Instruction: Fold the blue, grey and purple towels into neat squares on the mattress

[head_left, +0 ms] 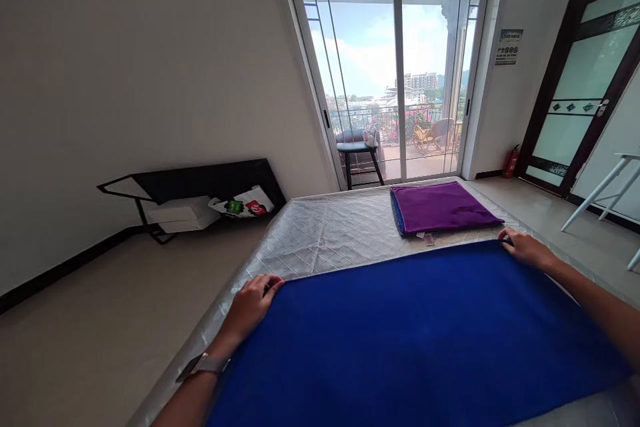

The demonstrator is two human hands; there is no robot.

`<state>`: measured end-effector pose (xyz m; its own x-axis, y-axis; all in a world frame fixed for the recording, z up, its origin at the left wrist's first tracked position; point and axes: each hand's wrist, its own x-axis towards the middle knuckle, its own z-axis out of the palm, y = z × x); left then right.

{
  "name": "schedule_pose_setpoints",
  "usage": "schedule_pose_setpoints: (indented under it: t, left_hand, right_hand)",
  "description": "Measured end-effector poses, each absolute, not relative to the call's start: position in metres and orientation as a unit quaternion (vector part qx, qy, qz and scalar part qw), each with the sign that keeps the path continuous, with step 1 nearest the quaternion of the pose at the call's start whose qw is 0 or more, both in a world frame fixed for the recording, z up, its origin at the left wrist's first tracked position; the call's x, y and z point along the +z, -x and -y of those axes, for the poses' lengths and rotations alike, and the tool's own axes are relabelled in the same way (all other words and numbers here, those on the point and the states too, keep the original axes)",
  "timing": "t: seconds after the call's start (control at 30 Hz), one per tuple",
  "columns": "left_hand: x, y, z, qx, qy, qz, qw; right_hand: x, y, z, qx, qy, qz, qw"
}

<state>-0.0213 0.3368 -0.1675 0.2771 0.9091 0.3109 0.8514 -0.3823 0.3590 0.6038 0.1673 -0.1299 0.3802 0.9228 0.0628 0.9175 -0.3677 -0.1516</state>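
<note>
A blue cloth (410,333) lies spread over the near part of a mattress (320,230) with a silvery quilted cover. My left hand (255,300) pinches the cloth's far left corner, and a watch is on that wrist. At the far right corner, my right hand (525,248) has its fingers closed on the same edge. The far edge runs fairly straight between both hands. Beyond it, towards the mattress's far end, rests a folded purple cloth (447,207) with a blue patterned layer and small labels showing at its side.
Left of the mattress, a black frame (205,180) leans by the wall with a white box (177,213) and a printed bag (245,203). A stool (357,148) stands near the sliding glass door (395,73). At right are a fire extinguisher (511,161) and white-legged furniture (600,190).
</note>
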Motion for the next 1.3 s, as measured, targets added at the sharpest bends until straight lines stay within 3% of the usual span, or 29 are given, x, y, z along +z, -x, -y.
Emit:
schedule_pose_setpoints:
  t: [0.27,0.4,0.53,0.67,0.83,1.0,1.3]
  left_hand:
    - [-0.172,0.024,-0.342,0.272,-0.769,-0.568,0.109]
    - [-0.169,0.025,-0.34,0.27,-0.78,-0.558,0.089]
    - [-0.161,0.013,-0.335,0.271,-0.809,-0.522,0.017]
    - [-0.155,-0.016,-0.318,0.229,-0.851,-0.469,0.06]
    - [-0.157,-0.036,-0.298,0.051,-0.883,-0.451,0.124]
    - [-0.158,-0.025,-0.299,0.005,-0.885,-0.455,0.096]
    - [-0.174,0.002,-0.316,-0.003,-0.853,-0.517,0.07]
  right_hand:
    - [-0.127,-0.598,-0.188,0.054,0.894,0.443,0.051]
    - [-0.119,-0.559,-0.19,-0.075,0.903,0.42,0.049]
    - [-0.121,-0.48,-0.192,-0.169,0.816,0.547,0.082]
    - [-0.139,-0.379,-0.197,-0.061,0.658,0.742,0.114]
    - [-0.153,-0.315,-0.205,0.08,0.595,0.792,0.11]
    - [-0.155,-0.356,-0.201,0.095,0.633,0.764,0.079]
    - [-0.155,-0.547,-0.154,0.03,0.82,0.571,0.002]
